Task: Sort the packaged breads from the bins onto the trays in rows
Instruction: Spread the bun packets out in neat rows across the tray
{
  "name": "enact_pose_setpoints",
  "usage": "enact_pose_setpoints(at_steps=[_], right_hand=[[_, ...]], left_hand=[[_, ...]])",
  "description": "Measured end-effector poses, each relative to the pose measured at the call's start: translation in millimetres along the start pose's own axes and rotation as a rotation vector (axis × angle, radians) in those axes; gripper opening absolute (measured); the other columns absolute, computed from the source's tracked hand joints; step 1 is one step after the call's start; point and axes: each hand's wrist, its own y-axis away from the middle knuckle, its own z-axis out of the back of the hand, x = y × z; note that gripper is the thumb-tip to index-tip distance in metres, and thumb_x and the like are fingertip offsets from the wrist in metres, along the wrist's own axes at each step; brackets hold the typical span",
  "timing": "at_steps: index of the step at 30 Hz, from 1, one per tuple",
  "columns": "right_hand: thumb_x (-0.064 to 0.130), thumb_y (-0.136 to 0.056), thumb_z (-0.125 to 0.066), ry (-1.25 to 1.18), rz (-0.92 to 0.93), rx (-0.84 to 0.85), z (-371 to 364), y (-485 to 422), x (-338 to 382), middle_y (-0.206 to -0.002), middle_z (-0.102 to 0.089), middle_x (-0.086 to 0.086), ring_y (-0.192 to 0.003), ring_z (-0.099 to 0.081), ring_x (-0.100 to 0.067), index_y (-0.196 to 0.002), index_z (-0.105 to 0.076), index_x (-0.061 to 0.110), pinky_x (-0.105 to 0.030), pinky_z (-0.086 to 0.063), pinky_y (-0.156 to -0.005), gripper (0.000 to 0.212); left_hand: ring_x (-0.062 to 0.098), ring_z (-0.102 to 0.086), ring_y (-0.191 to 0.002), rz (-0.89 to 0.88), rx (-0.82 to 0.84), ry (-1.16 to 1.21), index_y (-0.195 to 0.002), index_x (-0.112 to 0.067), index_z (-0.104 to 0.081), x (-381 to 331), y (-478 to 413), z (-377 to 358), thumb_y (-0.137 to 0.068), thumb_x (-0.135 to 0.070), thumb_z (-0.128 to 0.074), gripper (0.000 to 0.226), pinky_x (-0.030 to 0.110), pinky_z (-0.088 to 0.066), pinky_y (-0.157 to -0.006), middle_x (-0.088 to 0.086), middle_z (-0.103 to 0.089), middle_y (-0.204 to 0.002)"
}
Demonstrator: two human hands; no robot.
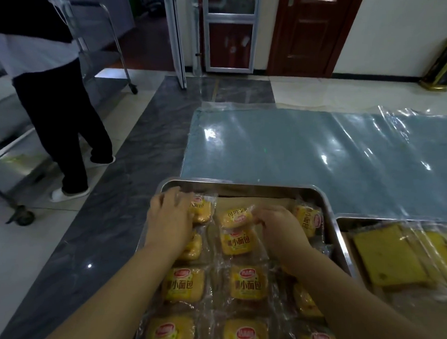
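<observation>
A steel tray (326, 203) holds several small yellow packaged breads laid in rows. My left hand (169, 217) lies flat on the far-left bread pack (202, 208), fingers spread over it. My right hand (278, 228) pinches the wrapper edge of the far-middle bread pack (236, 217), which sits tilted above the pack behind it (236, 241). Another pack (309, 220) lies turned sideways at the far right of the tray. The tray's far strip shows bare brown lining.
A second tray (347, 221) at the right holds flat yellow wrapped cake slices (390, 257). Both sit on a table with a blue plastic-covered top (306, 150). A person in black trousers (61, 125) stands at the left beside wheeled metal racks (22, 216).
</observation>
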Motion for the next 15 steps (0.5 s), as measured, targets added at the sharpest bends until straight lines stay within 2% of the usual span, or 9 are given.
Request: enact_pose_setpoints(at_steps=[2,5,8,11,13,15], right_hand=[[0.010,-0.090,-0.051,-0.010,-0.005,0.031,-3,3,-2,-0.112,-0.062,0.004,-0.105,-0.054,-0.013,-0.105,-0.066,0.020,-0.026,-0.044,-0.093,0.024],[0.010,-0.090,-0.052,-0.013,0.006,0.033,-5,4,-2,-0.121,-0.060,0.004,-0.112,-0.050,-0.013,-0.110,-0.067,0.019,-0.027,-0.039,-0.098,0.026],[0.014,-0.090,-0.054,0.006,0.023,0.050,-6,4,2,-0.124,-0.058,0.004,-0.116,-0.047,-0.015,-0.116,-0.065,0.020,-0.030,-0.039,-0.101,0.029],[0.017,-0.085,-0.062,0.017,0.027,0.089,-6,3,7,-0.119,-0.058,0.002,-0.110,-0.050,-0.017,-0.115,-0.063,0.020,-0.035,-0.043,-0.098,0.031],[0.020,-0.086,-0.061,-0.006,-0.009,0.022,-5,4,10,-0.113,-0.060,0.004,-0.107,-0.051,-0.016,-0.112,-0.063,0.023,-0.035,-0.045,-0.095,0.026],[0.020,-0.092,-0.052,-0.017,-0.033,-0.151,-1,2,11,-0.103,-0.063,0.003,-0.098,-0.053,-0.015,-0.107,-0.065,0.021,-0.030,-0.044,-0.086,0.020]], left_hand=[[0.024,-0.023,-0.132,-0.114,0.089,-0.028,-0.133,-0.029,-0.046,3,2,-8,-0.094,-0.031,-0.047,0.040,0.039,-0.025,-0.109,-0.001,-0.031,-0.148],[0.021,-0.019,-0.138,-0.147,0.241,0.040,-0.139,-0.026,-0.039,8,6,-17,-0.097,-0.034,-0.041,0.043,0.037,-0.021,-0.112,-0.003,-0.026,-0.152],[0.020,-0.018,-0.140,-0.156,0.241,0.023,-0.141,-0.027,-0.034,12,7,-19,-0.097,-0.038,-0.039,0.046,0.037,-0.022,-0.112,-0.003,-0.024,-0.153],[0.020,-0.024,-0.136,-0.154,0.196,0.022,-0.137,-0.026,-0.038,12,8,-17,-0.095,-0.040,-0.042,0.044,0.036,-0.029,-0.108,-0.003,-0.030,-0.149],[0.019,-0.027,-0.134,-0.154,0.174,0.026,-0.135,-0.026,-0.041,13,11,-17,-0.095,-0.041,-0.043,0.043,0.034,-0.031,-0.106,-0.003,-0.032,-0.147],[0.020,-0.028,-0.132,-0.161,0.160,0.018,-0.134,-0.026,-0.043,14,14,-17,-0.095,-0.041,-0.042,0.041,0.034,-0.031,-0.105,-0.002,-0.033,-0.146]])
